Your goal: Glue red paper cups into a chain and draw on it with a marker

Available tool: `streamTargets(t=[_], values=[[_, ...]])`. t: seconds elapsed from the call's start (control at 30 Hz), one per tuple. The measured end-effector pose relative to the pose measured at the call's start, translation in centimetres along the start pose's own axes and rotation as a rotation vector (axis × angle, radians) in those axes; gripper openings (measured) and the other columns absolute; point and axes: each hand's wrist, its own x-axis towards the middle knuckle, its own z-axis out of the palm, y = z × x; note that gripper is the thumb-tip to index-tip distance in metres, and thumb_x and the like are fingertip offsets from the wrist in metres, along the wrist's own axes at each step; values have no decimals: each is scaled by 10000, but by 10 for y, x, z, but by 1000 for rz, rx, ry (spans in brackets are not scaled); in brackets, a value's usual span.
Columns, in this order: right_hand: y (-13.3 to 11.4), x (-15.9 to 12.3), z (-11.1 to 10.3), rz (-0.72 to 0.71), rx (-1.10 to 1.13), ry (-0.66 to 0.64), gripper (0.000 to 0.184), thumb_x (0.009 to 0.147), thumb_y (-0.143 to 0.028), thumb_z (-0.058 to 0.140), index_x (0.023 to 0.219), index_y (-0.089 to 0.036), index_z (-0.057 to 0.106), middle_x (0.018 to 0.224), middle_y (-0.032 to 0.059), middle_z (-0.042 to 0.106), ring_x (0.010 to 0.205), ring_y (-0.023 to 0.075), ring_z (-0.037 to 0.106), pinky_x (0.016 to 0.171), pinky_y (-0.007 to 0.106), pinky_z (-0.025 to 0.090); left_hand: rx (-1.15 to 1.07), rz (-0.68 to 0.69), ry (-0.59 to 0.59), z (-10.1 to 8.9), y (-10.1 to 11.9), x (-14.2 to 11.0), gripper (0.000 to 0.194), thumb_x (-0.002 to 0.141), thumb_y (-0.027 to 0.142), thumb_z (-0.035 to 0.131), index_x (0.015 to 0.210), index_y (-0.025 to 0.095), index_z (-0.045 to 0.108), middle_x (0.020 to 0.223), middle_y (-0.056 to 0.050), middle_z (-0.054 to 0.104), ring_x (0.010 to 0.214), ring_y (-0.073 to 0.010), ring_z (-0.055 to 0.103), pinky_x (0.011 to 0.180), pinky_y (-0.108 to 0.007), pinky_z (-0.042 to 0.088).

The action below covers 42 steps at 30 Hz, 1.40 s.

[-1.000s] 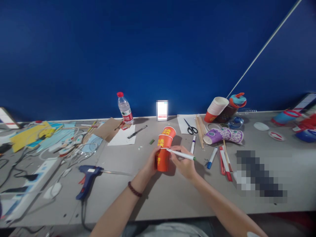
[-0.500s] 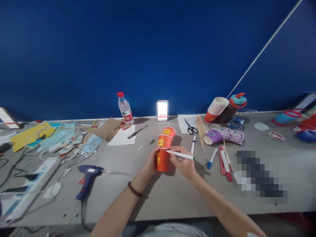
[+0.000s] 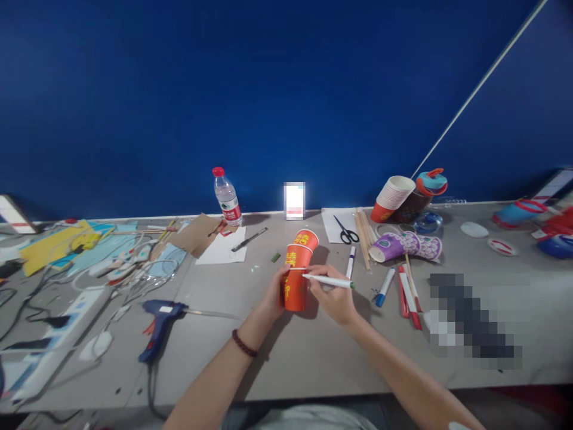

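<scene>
Red paper cups with yellow characters (image 3: 296, 294) are joined end to end in front of me, leaning slightly to the right at the far end. My left hand (image 3: 274, 294) is wrapped round their left side near the middle rim. In my right hand (image 3: 333, 298) is a white marker (image 3: 330, 280) with a green end, held like a pen. Its tip meets or nearly meets the cup's right side, just below the white rim; actual contact is too small to tell. A purple-banded marker (image 3: 351, 261) lies just beyond my right hand.
At left are a blue hot glue gun (image 3: 162, 325), a power strip (image 3: 62, 340) and tangled cables. A water bottle (image 3: 227, 197) stands at the back. Scissors (image 3: 345, 230), wooden sticks (image 3: 363, 239), purple cups (image 3: 405, 246) and a blue-capped marker (image 3: 385, 288) lie right; stacked cups (image 3: 393, 197) stand behind.
Almost nothing differs. The marker in my right hand has shifted very slightly, its tip still by the cup's rim; my left hand and the cups stay in place.
</scene>
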Motion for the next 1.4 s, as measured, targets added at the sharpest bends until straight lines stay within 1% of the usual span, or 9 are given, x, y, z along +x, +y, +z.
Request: streamTargets(t=[0.1, 0.2, 0.3, 0.43, 0.6, 0.8, 1.0, 1.2, 1.4], values=[[1, 0, 0, 4, 12, -8, 22, 832, -210, 608, 825, -227, 620, 896, 61, 707, 839, 221, 680, 705, 347, 559, 2, -10, 12, 1, 1, 0, 314, 712, 390, 670, 827, 102, 720, 710, -90, 722, 605, -186, 643, 609, -276, 492], [1, 0, 0, 6, 24, -9, 27, 827, -203, 608, 818, -227, 617, 884, 60, 705, 852, 226, 680, 709, 349, 560, 3, -12, 26, 2, 1, -1, 323, 714, 382, 661, 814, 81, 718, 693, -96, 717, 592, -184, 639, 611, -278, 487], [1, 1, 0, 16, 33, -13, 31, 821, -197, 607, 815, -227, 613, 879, 59, 702, 858, 230, 681, 710, 352, 558, -3, 2, 12, 4, 2, -1, 331, 716, 377, 659, 827, 70, 716, 696, -95, 717, 594, -182, 639, 621, -279, 484], [0, 1, -1, 23, 43, -20, 33, 825, -195, 601, 813, -226, 605, 883, 57, 702, 864, 229, 684, 757, 374, 548, -23, 17, -15, 3, 2, -1, 322, 705, 376, 677, 833, 82, 712, 716, -97, 721, 606, -185, 643, 633, -280, 483], [-4, 3, -2, 18, 33, -19, 51, 816, -179, 588, 799, -224, 603, 873, 57, 706, 879, 233, 688, 759, 369, 544, -28, -19, -11, 2, 2, 0, 339, 697, 386, 680, 837, 79, 710, 701, -104, 714, 604, -190, 643, 622, -281, 479], [-4, 3, -3, 43, 40, -19, 39, 814, -184, 590, 805, -220, 602, 900, 62, 714, 869, 228, 690, 749, 364, 545, -28, -15, -25, 2, 2, 0, 368, 684, 387, 682, 862, 66, 713, 715, -99, 719, 604, -181, 639, 622, -276, 483], [-4, 3, -4, 39, 55, -20, 41, 816, -186, 585, 791, -218, 595, 889, 64, 716, 890, 233, 691, 763, 369, 546, -23, -9, -15, 1, 1, 1, 355, 699, 382, 666, 857, 69, 720, 698, -96, 716, 593, -183, 639, 617, -277, 489], [-5, 4, -4, 57, 63, -10, 33, 812, -199, 592, 786, -218, 590, 900, 70, 726, 826, 225, 693, 746, 378, 548, -14, -13, -25, 2, 2, 0, 370, 713, 400, 660, 865, 68, 721, 725, -109, 723, 609, -191, 641, 620, -282, 488], [-6, 5, -4, 55, 58, -8, 40, 809, -193, 586, 781, -221, 584, 894, 65, 733, 831, 224, 699, 742, 367, 542, -15, -19, -12, 1, 1, 1, 336, 726, 389, 648, 853, 88, 725, 758, -110, 734, 637, -198, 658, 647, -286, 498]])
